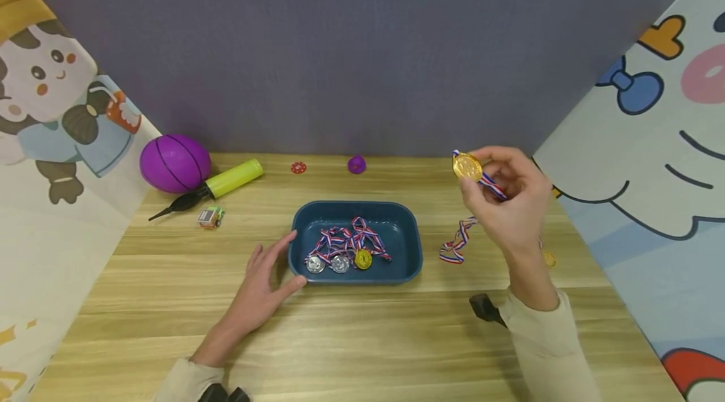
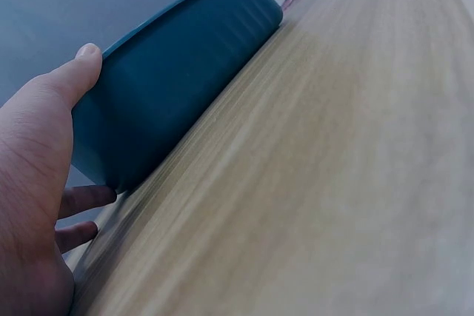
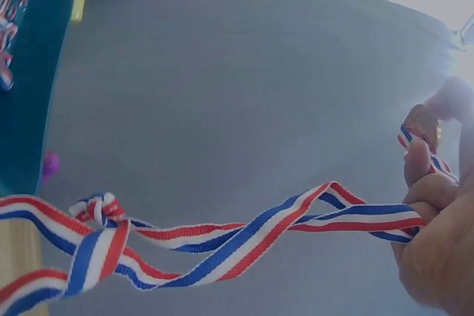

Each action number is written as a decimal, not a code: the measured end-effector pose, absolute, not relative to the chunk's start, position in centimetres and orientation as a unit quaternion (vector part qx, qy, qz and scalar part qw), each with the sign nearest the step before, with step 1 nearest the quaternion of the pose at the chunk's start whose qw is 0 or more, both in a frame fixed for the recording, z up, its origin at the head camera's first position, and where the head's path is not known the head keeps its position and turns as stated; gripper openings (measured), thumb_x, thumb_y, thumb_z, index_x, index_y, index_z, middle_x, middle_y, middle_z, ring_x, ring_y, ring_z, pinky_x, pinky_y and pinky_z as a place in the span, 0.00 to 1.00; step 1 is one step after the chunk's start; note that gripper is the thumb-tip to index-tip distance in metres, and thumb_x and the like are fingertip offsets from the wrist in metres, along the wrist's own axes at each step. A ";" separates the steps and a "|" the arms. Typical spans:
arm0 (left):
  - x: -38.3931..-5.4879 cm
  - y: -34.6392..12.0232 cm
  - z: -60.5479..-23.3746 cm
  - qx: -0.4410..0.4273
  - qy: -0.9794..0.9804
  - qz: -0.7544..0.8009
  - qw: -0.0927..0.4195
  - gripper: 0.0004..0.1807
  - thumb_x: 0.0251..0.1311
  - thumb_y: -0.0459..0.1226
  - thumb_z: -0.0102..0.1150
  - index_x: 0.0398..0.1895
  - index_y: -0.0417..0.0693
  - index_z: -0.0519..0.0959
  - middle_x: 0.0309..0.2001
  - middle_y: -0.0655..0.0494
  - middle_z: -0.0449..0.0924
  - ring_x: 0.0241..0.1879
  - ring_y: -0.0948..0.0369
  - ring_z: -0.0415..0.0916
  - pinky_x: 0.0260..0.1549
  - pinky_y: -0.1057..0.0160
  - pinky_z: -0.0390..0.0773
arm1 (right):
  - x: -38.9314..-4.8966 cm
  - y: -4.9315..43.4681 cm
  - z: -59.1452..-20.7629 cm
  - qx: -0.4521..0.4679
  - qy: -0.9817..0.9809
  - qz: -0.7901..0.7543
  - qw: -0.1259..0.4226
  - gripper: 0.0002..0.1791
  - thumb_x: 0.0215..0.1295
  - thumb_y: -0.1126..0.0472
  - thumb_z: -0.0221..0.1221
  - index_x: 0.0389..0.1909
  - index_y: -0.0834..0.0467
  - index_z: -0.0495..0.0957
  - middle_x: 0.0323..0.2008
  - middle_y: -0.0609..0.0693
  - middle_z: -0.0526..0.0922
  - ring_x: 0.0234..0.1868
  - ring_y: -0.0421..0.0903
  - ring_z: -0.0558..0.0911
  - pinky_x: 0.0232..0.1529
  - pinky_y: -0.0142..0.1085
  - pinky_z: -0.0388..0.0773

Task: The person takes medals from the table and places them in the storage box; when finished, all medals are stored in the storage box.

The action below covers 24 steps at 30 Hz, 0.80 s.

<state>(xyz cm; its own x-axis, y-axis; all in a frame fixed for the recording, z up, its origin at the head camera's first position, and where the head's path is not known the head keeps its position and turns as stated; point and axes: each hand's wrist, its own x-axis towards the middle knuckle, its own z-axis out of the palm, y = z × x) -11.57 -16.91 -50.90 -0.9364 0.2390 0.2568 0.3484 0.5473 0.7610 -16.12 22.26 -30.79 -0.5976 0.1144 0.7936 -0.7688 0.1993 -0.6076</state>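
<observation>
Raised over the right side of the table, my right hand [image 1: 510, 201] pinches a gold medal [image 1: 467, 167] between thumb and fingertips. Its red, white and blue ribbon [image 3: 281, 223] runs through the fingers and hangs below, with a knot in it. A dark blue tray [image 1: 404, 241] stands at the middle, holding silver medals [image 1: 315, 263] and a gold-coloured one [image 1: 363, 258] with tangled ribbons. My left hand [image 1: 263, 289] is at the tray's left end, fingers spread and fairly straight. In the left wrist view its thumb lies at the rim.
Another gold medal [image 1: 549, 258] lies right of my right forearm. At the back left are a purple ball [image 1: 175, 163], a yellow-green hand pump [image 1: 235, 179] and a small toy vehicle [image 1: 210, 217]. A red chip [image 1: 298, 167] and a small purple object [image 1: 357, 165] lie behind the tray.
</observation>
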 end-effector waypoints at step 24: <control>-11.5 -17.0 -50.8 -0.165 -0.876 -0.449 0.058 0.49 0.69 0.48 0.75 0.89 0.65 0.60 0.76 0.40 0.76 0.76 0.37 0.71 0.84 0.27 0.37 | -16.7 16.1 -33.7 0.255 -0.657 0.633 0.321 0.19 0.54 0.70 0.68 0.44 0.79 0.81 0.24 0.40 0.80 0.16 0.31 0.66 0.15 0.21 0.59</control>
